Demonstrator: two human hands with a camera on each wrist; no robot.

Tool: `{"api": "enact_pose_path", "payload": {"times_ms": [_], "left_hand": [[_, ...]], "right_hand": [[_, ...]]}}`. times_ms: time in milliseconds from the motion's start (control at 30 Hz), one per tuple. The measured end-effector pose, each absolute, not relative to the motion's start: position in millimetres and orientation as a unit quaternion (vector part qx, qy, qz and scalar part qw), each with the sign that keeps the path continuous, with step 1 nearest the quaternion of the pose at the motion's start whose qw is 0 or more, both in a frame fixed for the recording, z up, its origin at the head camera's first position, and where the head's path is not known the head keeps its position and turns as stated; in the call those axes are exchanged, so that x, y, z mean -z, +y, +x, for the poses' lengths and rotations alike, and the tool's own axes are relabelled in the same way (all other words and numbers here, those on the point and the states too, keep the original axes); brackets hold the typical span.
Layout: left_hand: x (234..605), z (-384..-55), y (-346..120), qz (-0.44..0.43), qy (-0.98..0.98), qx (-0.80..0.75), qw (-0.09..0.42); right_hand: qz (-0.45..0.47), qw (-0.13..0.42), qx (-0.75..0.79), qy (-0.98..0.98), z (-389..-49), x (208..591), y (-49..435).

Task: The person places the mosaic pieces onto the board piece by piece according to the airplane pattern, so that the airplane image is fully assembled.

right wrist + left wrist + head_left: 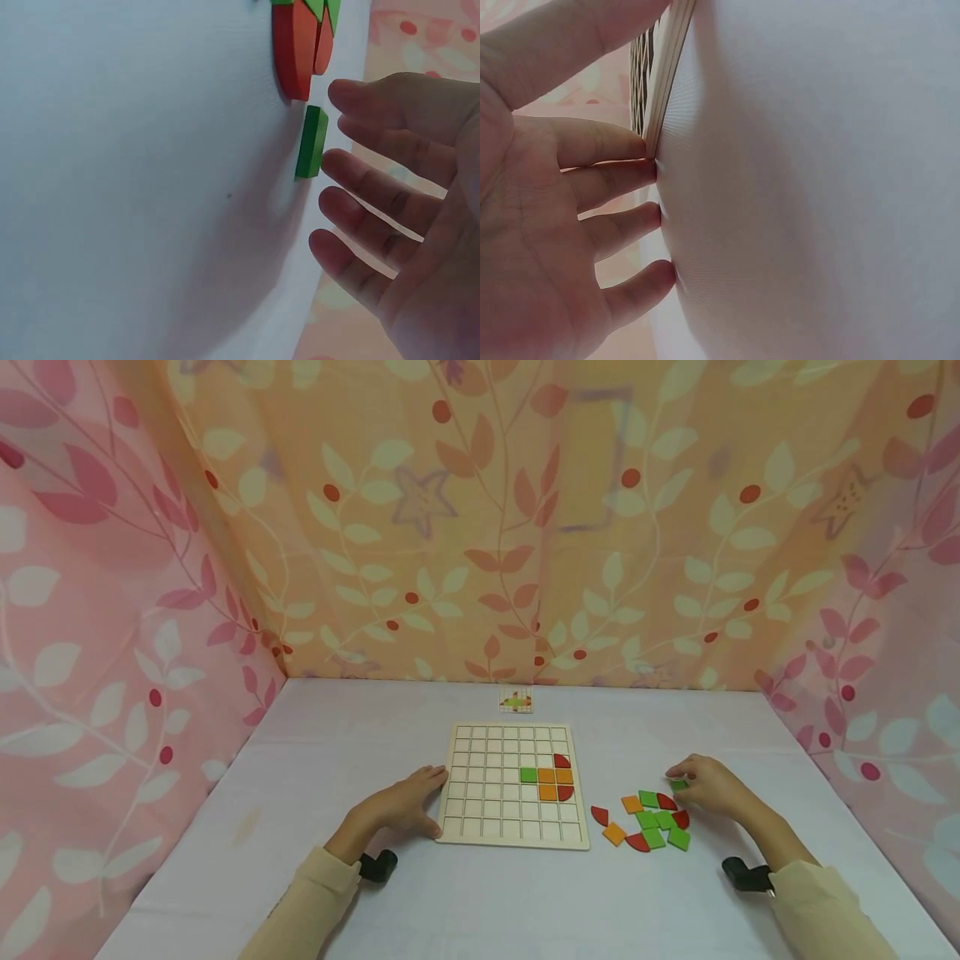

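Observation:
A wooden grid board (480, 810) lies mid-table, with a green square (528, 775), three orange squares (547, 775) and two red quarter-circles (562, 762) on its right side. My left hand (405, 797) rests at its left edge; in the left wrist view, fingertips (651, 148) meet the board's side (667, 82). To the right of the board, my right hand (708, 787) hovers by a green square tile (678, 785) at the far end of a loose group of pieces. The right wrist view shows this green tile (312, 142) on the cloth, close to spread fingers (352, 169).
Loose green squares (646, 819), orange squares (614, 834) and red quarter-circles (637, 842) lie between the board and my right hand. A small picture card (516, 700) sits behind the board. Patterned curtains (480, 527) enclose the white-covered table (300, 743) at back and sides.

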State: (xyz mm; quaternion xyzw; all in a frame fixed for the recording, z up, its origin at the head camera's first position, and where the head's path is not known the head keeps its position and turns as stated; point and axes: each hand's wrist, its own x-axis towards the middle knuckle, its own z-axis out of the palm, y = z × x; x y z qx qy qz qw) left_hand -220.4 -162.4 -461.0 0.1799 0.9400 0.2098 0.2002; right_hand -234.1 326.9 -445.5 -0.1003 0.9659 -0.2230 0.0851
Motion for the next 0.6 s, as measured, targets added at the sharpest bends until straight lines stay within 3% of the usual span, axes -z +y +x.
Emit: {"api": "enact_pose_path", "payload": {"times_ms": [600], "left_hand": [[459.9,-219.9,-161.6,0.18,0.942,-0.203,0.2]], "right_hand": [[-0.078,0.083,0.215,0.97,-233.2,454.1,334.9]]}}
